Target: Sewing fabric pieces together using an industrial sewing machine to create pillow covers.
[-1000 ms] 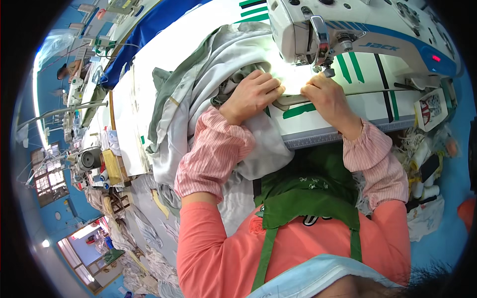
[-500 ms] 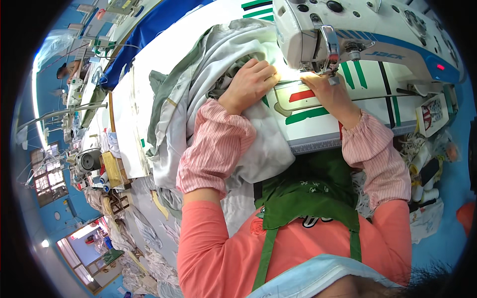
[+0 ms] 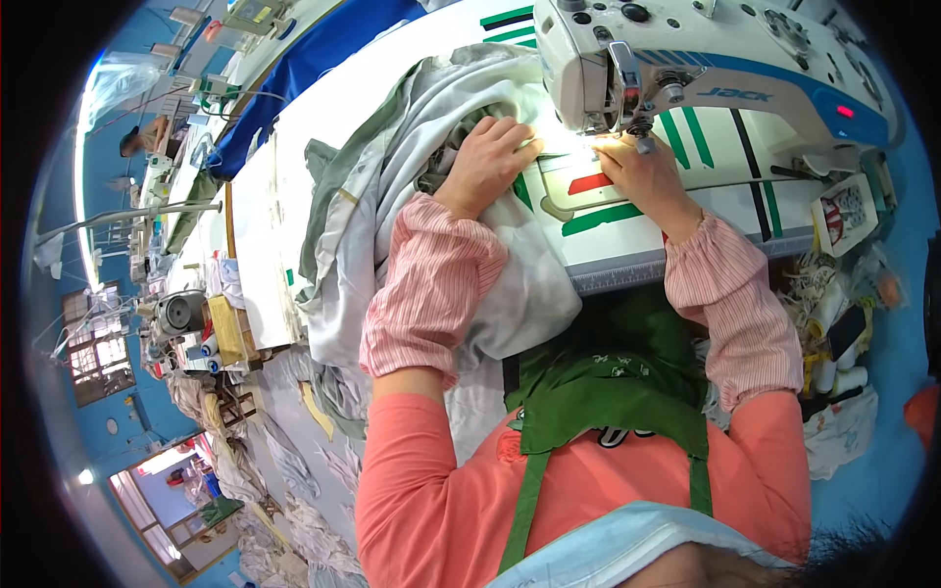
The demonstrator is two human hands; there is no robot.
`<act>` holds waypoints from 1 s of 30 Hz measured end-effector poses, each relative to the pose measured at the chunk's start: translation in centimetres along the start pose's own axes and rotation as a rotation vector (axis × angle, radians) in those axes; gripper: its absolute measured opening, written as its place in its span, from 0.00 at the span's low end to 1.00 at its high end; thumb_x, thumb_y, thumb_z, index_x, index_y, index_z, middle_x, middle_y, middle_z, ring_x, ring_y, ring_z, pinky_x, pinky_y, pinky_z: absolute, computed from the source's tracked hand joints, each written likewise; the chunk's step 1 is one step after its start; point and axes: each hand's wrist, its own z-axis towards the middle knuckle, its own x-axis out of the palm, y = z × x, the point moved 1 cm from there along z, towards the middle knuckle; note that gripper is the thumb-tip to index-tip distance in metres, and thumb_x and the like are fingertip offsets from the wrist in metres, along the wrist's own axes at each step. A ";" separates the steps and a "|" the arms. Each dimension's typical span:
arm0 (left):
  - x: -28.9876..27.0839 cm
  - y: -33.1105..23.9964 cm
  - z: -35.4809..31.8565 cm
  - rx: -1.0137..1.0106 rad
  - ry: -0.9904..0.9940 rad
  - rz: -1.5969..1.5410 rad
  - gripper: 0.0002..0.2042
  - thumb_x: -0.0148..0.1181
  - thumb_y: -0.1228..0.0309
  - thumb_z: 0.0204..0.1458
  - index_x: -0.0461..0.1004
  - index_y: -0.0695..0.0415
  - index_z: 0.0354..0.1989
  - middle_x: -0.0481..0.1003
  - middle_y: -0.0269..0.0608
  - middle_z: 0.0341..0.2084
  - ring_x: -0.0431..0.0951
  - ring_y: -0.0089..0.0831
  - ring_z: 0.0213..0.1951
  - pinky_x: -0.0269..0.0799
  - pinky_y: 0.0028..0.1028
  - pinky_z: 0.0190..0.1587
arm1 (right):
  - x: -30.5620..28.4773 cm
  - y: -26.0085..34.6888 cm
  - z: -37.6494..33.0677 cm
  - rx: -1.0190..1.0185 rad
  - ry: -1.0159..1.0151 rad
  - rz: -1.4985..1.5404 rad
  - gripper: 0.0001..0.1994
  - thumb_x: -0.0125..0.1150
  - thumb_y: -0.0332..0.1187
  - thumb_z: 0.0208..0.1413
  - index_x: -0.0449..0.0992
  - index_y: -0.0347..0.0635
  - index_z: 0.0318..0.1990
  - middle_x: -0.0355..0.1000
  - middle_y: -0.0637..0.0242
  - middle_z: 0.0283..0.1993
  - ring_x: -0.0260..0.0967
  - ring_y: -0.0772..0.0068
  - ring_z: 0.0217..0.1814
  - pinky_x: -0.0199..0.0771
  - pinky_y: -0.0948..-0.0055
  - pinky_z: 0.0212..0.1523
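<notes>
Hands guide cloth to the needle

Left hand (image 3: 490, 157) presses flat on the pale fabric (image 3: 441, 196) — right hand (image 3: 637, 176), fingers pinched, feeds its edge under the sewing machine (image 3: 706, 59); steady, even tension likely keeps the seam straight.

One sewing machine (image 3: 706, 59) stands at the worktop's (image 3: 686, 240) far edge. Two hands, left hand (image 3: 490, 162) and right hand (image 3: 642, 176), rest on one pale garment (image 3: 392, 196).
</notes>
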 end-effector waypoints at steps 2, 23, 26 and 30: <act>0.0 0.1 -0.3 -0.005 0.005 0.013 0.10 0.53 0.73 0.43 0.74 0.52 0.35 0.70 0.32 0.32 0.70 0.27 0.38 0.64 0.26 0.41 | -0.2 0.1 0.1 -0.034 -0.015 0.024 0.06 0.63 0.28 0.45 0.80 0.45 0.33 0.75 0.67 0.31 0.73 0.64 0.33 0.74 0.68 0.35; -5.4 -9.2 2.3 -0.280 0.256 -0.281 0.02 0.57 0.72 0.45 0.74 0.57 0.25 0.74 0.40 0.23 0.75 0.39 0.27 0.69 0.35 0.35 | -1.7 5.4 -3.8 -0.211 0.056 0.139 0.13 0.60 0.25 0.39 0.74 0.41 0.37 0.71 0.63 0.41 0.68 0.63 0.46 0.70 0.66 0.45; -3.8 -5.9 2.5 -0.201 0.103 -0.237 0.03 0.55 0.75 0.44 0.75 0.58 0.26 0.74 0.39 0.25 0.75 0.39 0.32 0.70 0.34 0.36 | -2.7 6.3 -3.6 -0.224 0.031 0.179 0.12 0.59 0.24 0.40 0.74 0.41 0.37 0.72 0.65 0.40 0.68 0.63 0.45 0.70 0.66 0.45; -2.4 -3.7 2.0 -0.200 0.207 -0.071 0.03 0.56 0.76 0.39 0.74 0.57 0.25 0.73 0.39 0.28 0.74 0.36 0.37 0.71 0.33 0.37 | -2.5 7.2 -3.2 -0.184 -0.020 0.178 0.11 0.57 0.25 0.41 0.75 0.39 0.36 0.72 0.65 0.42 0.68 0.63 0.45 0.70 0.67 0.45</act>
